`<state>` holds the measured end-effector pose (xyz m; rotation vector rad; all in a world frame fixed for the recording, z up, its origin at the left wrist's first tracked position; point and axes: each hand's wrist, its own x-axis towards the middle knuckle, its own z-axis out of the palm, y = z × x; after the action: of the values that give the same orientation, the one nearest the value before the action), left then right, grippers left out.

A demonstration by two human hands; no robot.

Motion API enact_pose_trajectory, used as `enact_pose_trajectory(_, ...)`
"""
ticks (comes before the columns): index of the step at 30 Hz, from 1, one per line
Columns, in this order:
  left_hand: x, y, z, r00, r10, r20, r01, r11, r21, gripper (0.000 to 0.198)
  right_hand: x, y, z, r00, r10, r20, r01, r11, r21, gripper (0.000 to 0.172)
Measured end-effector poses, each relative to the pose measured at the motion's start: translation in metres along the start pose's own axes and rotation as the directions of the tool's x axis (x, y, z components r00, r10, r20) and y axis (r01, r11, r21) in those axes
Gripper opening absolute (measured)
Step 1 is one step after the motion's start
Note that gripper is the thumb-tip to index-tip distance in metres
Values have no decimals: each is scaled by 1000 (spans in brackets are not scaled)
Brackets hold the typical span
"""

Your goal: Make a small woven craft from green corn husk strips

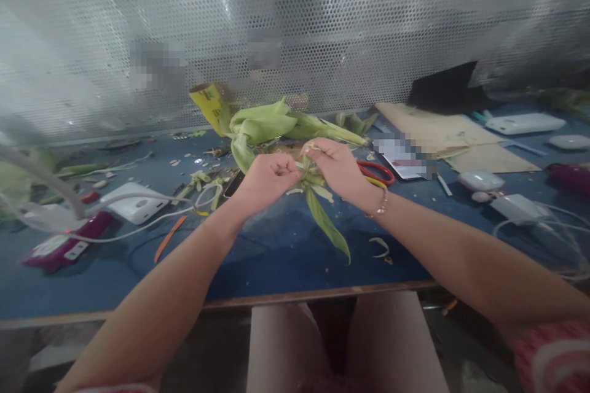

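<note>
In front of the green corn husks (265,121), the right hand (334,167) pinches 1 leafy sprig (326,224); the left hand (271,179) curls its fingers alongside, grip unclear. Left of the husks: yellow tube (211,109), contents hidden. Blue table (286,264) beneath; perforated panel (313,6) behind.

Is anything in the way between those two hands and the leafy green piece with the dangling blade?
Nothing visible. The left hand and right hand are closed right at the leafy green piece. The larger husk bundle lies beyond them, not between.
</note>
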<state>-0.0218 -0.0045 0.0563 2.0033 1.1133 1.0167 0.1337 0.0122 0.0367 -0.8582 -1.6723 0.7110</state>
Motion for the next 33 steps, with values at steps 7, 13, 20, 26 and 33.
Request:
enact_pose_trajectory(7,3,-4,0,998,-52,44,58,990,-131,25,3,0,-5,999,-41,17,41,999,13,20)
enact_pose_trajectory(13,7,-11,2,998,47,-51,-47,999,1,20,3,0,-13,980,-155,125,170,978,-119,20)
enact_pose_trajectory(20,13,-28,-10,999,49,14,-51,972,228,13,7,16,-26,952,56,301,15,973,-229,18)
enact_pose_trajectory(26,14,-34,-16,991,50,123,-79,965,250,20,11,20,-34,883,24,468,108,961,-254,25)
enact_pose_trajectory(33,11,-22,-12,988,18,151,-62,954,293,43,9,17,-33,898,-9,440,111,972,-206,28)
